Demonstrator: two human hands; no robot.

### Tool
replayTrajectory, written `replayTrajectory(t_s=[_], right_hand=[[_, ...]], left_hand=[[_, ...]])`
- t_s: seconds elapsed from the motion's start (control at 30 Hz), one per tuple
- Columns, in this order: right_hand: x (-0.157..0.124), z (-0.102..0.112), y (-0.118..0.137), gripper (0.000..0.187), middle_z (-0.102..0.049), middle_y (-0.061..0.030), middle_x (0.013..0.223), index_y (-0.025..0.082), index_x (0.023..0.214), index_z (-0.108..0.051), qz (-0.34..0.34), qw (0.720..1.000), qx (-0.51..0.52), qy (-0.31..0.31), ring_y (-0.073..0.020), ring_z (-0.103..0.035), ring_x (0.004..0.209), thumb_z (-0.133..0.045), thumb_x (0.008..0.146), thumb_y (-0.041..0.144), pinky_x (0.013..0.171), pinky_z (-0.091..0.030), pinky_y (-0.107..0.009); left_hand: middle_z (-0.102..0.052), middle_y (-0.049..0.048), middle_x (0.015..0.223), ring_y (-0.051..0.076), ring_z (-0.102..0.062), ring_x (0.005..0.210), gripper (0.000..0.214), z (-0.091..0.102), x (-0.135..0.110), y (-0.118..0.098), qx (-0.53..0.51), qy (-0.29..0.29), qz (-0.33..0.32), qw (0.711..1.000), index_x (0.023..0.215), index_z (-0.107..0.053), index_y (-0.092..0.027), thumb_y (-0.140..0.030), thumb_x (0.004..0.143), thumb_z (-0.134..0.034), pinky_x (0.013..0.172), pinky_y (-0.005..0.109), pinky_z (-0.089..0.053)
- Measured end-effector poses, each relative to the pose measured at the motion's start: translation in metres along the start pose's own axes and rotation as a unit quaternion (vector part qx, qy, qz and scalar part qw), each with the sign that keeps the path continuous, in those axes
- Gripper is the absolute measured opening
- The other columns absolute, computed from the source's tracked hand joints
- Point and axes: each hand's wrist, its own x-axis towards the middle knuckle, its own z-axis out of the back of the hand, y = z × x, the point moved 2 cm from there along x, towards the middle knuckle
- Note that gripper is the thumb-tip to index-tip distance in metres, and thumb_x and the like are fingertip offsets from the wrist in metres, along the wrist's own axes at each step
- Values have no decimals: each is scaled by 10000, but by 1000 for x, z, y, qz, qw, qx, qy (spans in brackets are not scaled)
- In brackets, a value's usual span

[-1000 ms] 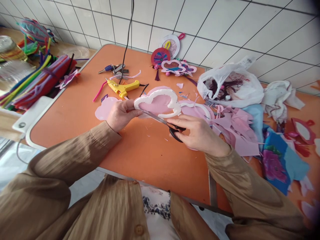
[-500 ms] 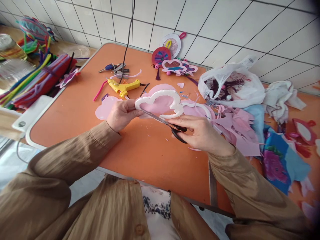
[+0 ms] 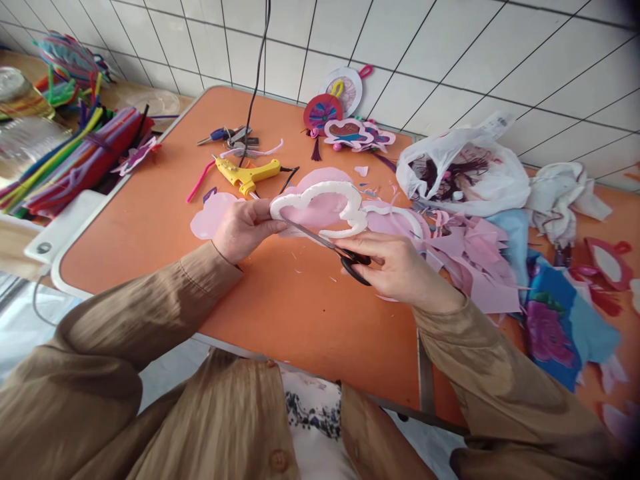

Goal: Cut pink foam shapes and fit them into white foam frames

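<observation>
My left hand [image 3: 249, 229] pinches the left end of a white cloud-shaped frame [image 3: 327, 190] above the table. Black-handled scissors [image 3: 354, 264] are in my right hand [image 3: 397, 267], fingers closed through the handles. Their blades run left along the frame's lower edge, with the tips close to my left thumb. Behind the frame lies a pink cloud-shaped piece [image 3: 327, 175], partly hidden by it. Another pink cloud cutout [image 3: 216, 215] rests beside my left hand. Pink scraps [image 3: 475, 257] are heaped to the right of my right hand.
A yellow glue gun [image 3: 247, 175] lies behind my left hand, near keys [image 3: 240, 138]. Finished ornaments [image 3: 345, 130] lie by the tiled wall. A white plastic bag [image 3: 465, 170] holds dark tassels. Pipe cleaners [image 3: 75, 163] are at far left, blue floral fabric [image 3: 553, 320] at right.
My right hand and the scissors have shifted very slightly left. My left hand and the white frame look nearly the same.
</observation>
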Motion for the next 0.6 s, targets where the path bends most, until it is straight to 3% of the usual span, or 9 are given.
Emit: replayTrajectory(t_s=[0.2, 0.43, 0.6], right_hand=[[0, -3, 0, 339, -791, -68, 1018, 252, 1080, -777, -5, 1000, 15, 0, -218, -729, 851, -558, 856, 122, 789, -628, -375], [-1, -5, -4, 373, -785, -76, 1078, 244, 1132, -782, -4, 1000, 8, -17, -226, -733, 920, -577, 840, 135, 810, -621, -382], [-2, -3, -4, 313, -785, -50, 921, 228, 1079, -796, -1, 1000, -2, 4, -196, -704, 792, -609, 841, 148, 734, -586, -333]], left_hand=[[-784, 79, 829, 312, -745, 926, 206, 0, 0, 0, 10, -11, 26, 1000, 843, -744, -137, -309, 776, -834, 820, 359, -565], [-778, 64, 804, 255, -715, 824, 292, 0, 0, -1, 7, -6, 0, 1000, 814, -734, -147, -406, 752, -852, 783, 341, -570], [-766, 46, 780, 230, -710, 780, 288, 0, 1, 4, 7, -6, -2, 1000, 800, -726, -163, -426, 756, -838, 751, 333, -571]])
